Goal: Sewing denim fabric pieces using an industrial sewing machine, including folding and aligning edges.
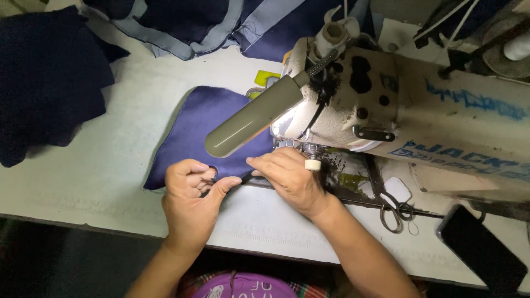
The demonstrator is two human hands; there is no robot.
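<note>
My left hand (190, 201) is pinching the near edge of the navy fabric piece (207, 129), fingers curled closed on it; my right hand (290, 179) is pressing and guiding the same edge toward the needle area, fingertips narrow on the cloth. The piece is lying flat on the white table (110, 171), running under the grey lamp arm (254, 116) and up to the sewing machine head (359, 94). Risks as I read them: my right fingertips are sitting very close to the presser foot, so a sudden start could be catching them; the lamp is blocking my sight of the needle, so I'm probably feeding half-blind and the seam could be drifting; the loose dark fabric pile (47, 77) and the trimmed pieces (187, 25) behind could be snagging the work. Scissors (389, 204) and a black phone (483, 251) are lying just right of me, near the table edge. Markings: blue lettering is running along the machine's cream body, with blue scrawl above it, and a small yellow tag (266, 80) is sitting behind the lamp.
</note>
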